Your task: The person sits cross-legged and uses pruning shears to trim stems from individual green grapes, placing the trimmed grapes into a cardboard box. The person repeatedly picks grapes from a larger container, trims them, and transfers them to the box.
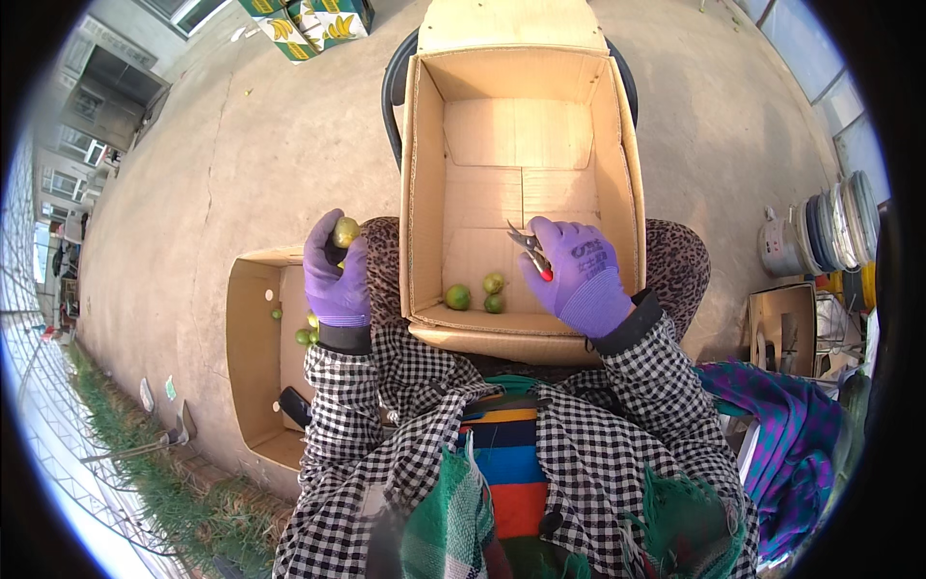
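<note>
My left hand (337,279), in a purple glove, holds a round yellow-green fruit (346,231) between thumb and fingers, above the edge of a low cardboard box. A bit of yellow-green shows beneath it in the palm, too hidden to tell apart. My right hand (579,271), gloved alike, grips small pruning snips (533,250) with a red-tipped handle, the blades parted and pointing up and left. Below the snips is an open cardboard box (481,195) between my knees. Three green fruits (458,297) lie in its near left corner.
The low cardboard box (253,362) on my left holds several small green fruits (303,336) and a black object (294,407). A black curved frame (391,123) shows behind the middle box. Banana cartons (311,29) stand far off; stacked buckets (825,228) and a checked cloth (785,441) are on the right.
</note>
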Available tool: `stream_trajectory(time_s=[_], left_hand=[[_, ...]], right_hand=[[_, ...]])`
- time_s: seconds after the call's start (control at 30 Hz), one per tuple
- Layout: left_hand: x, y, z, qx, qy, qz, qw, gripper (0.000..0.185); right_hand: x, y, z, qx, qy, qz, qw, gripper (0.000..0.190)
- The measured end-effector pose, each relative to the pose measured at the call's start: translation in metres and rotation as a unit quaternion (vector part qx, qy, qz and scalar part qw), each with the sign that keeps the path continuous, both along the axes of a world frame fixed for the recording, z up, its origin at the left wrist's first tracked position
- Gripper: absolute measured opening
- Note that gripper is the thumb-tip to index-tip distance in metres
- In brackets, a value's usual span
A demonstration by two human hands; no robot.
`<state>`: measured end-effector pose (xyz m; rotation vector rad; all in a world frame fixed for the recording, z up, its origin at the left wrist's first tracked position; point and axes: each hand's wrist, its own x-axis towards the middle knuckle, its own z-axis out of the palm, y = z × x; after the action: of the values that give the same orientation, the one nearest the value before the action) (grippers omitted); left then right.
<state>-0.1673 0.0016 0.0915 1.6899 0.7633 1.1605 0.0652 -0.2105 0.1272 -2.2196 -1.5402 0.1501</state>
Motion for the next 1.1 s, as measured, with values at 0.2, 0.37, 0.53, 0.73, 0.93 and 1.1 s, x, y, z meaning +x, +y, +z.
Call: stream_trajectory(time_s=[0.2, 0.37, 0.53, 0.73, 0.93, 1.1], left_hand=[[0.058, -0.052, 0.014, -0.143, 0.003, -0.233, 0.962, 0.049], [0.066, -0.059, -0.002, -0.120, 0.016, -0.274, 0.954, 0.048], [0.064, -0.061, 0.006, -0.130, 0.023, -0.301, 0.945, 0.044], [0.063, -0.060, 0.002, -0.149, 0.076, -0.280, 0.945, 0.040], [0.077, -0.058, -0.003, -0.040, 0.385, -0.217, 0.896, 0.052], [0.080, -0.060, -0.013, 0.036, 0.375, -0.182, 0.908, 0.050]], right_hand=[[0.000, 0.002, 0.002, 0.033, -0.011, 0.021, 0.999, 0.025], [0.000, 0.003, -0.004, -0.006, -0.026, 0.029, 0.999, 0.027], [-0.002, 0.002, -0.009, -0.037, -0.082, 0.040, 0.995, 0.025], [-0.005, 0.000, -0.003, -0.096, -0.052, 0.022, 0.994, 0.023], [-0.003, 0.002, -0.004, -0.062, -0.050, -0.001, 0.997, 0.025], [-0.002, 0.003, -0.005, -0.060, -0.052, 0.010, 0.997, 0.025]])
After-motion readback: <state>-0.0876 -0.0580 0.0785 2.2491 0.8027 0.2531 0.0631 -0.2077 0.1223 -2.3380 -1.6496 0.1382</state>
